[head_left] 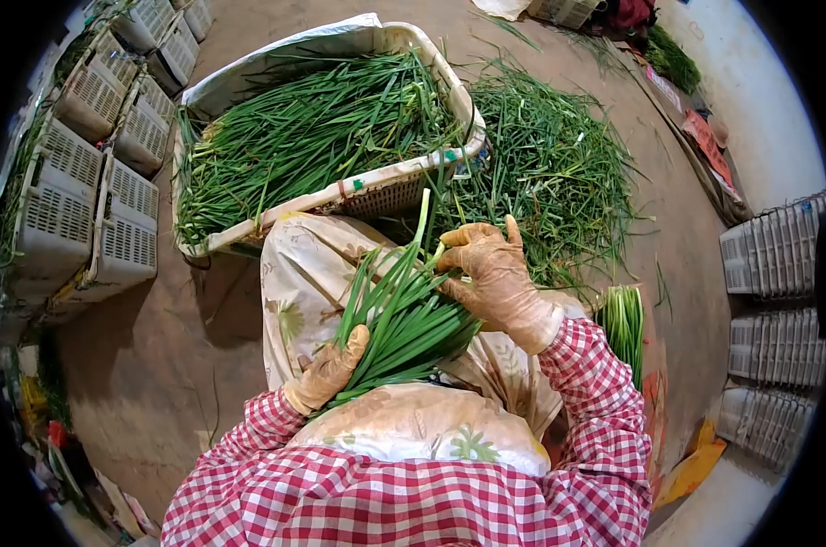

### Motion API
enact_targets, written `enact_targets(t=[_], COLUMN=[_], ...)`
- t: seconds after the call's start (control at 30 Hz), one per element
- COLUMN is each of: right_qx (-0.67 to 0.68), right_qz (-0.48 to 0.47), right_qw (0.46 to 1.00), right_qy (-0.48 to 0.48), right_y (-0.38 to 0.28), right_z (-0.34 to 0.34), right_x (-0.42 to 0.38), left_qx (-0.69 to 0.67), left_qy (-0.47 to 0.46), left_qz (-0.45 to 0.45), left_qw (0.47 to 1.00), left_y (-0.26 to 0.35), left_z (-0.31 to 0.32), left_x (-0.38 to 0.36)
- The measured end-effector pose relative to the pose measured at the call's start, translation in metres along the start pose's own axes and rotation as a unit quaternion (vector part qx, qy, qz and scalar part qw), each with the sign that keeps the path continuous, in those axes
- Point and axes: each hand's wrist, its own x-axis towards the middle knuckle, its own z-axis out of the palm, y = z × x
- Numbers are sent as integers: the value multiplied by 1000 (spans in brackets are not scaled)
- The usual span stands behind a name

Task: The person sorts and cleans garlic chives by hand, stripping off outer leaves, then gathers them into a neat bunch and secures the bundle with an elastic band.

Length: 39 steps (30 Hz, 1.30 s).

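Observation:
Across my lap lies a bundle of long green leafy stalks (pixel 404 314). My left hand (pixel 331 369), in a stained glove, is wrapped round its lower left side, with the thumb pointing up. At the bundle's upper right, my right hand (pixel 493 269), also gloved, pinches a pale stalk between thumb and fingers, one finger raised. In front of my knees stands a large white crate (pixel 349 190) full of the same green stalks (pixel 312 132).
A loose heap of green leaves (pixel 550 173) lies on the floor right of the crate. Beside my right arm is a neat bunch of stalks (pixel 621 328). Stacked crates (pixel 62 210) line the left side, and more crates (pixel 773 251) stand at the right wall.

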Motion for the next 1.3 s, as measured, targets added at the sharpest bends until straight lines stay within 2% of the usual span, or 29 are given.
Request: enact_targets(t=[0.03, 0.07, 0.13, 0.17, 0.2, 0.23, 0.3, 0.33, 0.43, 0.47, 0.5, 0.53, 0.57, 0.6, 0.63, 0.7, 0.73, 0.8, 0.9, 0.93, 0.97, 1.03, 1.07, 1.1, 1.13, 1.2, 1.23, 1.27, 1.3], right_qx=[-7, -6, -52, -98, -157, -157, -209, -260, -220, -199, -199, -194, -188, -221, -254, -176, -199, -218, -271, -262, -261, -314, -209, -102, 130, 430, 428, 309, 244], right_qz=[6, -24, -33, -44, -77, -77, -57, -90, -70, -95, -95, -74, -54, 0, 54, 116, 126, 158, 225, 344, 345, 314, 367, 289, 96, 135, 91, 50, -13], right_qw=[1000, 997, 994, 988, 973, 973, 969, 950, 963, 958, 958, 963, 967, 968, 962, 971, 962, 945, 906, 889, 889, 885, 906, 948, 961, 882, 889, 934, 956], right_qy=[6, 79, 95, 110, 149, 149, 119, 148, 140, 185, 185, 174, 161, 122, 82, 111, 140, 185, 234, 151, 151, 144, 31, 85, 226, 137, 137, 172, 161], right_y=[0, 5, 11, 13, 14, 14, 13, 15, 20, 25, 27, 28, 30, 35, 40, 58, 78, 114, 156, 161, 161, 149, 96, 85, 91, 25, 14, -4, -8], right_z=[1, 12, 21, 26, 29, 31, 33, 32, 26, 27, 26, 25, 24, 22, 20, 6, 4, -7, -35, -46, -45, -42, -63, -58, -34, -38, -23, -15, -10], right_x=[-2, -4, -2, 1, 4, 6, 9, 11, 20, 22, 24, 25, 26, 28, 30, 37, 41, 43, 40, 41, 38, 28, 33, 26, 19, 6, 1, -3, -5], left_qx=[37, 60, 82, -30, -86, -142, -195, -195, -186, -177, -168, -168, -260, -351, -352, -99, -99, 10, -17, -56, -56, -181, -181, -184, -185, -208, -232, -231, -239], left_qy=[10, 14, 16, -2, -11, -20, -19, -19, -25, -27, -30, -30, -29, -28, -28, -40, -41, -47, -28, -22, -22, -7, -8, -4, -1, 8, 16, 14, 14], left_qz=[33, 2, -28, -31, -33, -35, -133, -132, -135, -131, -127, -127, -133, -139, -140, -28, -29, -30, -71, -94, -94, -166, -166, -175, -184, -183, -179, -179, -179], left_qw=[999, 998, 996, 999, 996, 989, 972, 972, 973, 975, 977, 977, 956, 926, 925, 994, 994, 998, 997, 994, 994, 969, 969, 967, 965, 961, 956, 956, 954], left_y=[-6, -12, -15, -16, -13, -9, 6, 11, 14, 6, 6, 9, 13, 18, 9, -17, -11, 8, -6, 0, 1, 6, 9, 14, 17, 16, 15, 11, 7], left_z=[1, 5, 6, 4, 3, 1, 0, -1, -3, -2, -3, -2, 0, 1, 0, -3, -3, -5, -4, -4, -3, -1, -1, -3, -3, -2, -1, 0, 1], left_x=[0, 0, 0, -1, -1, -1, -2, -2, -2, -3, -2, -3, -3, -3, -4, -7, -5, -1, -2, -1, -1, 1, 2, 2, 1, 0, 0, 0, 0])
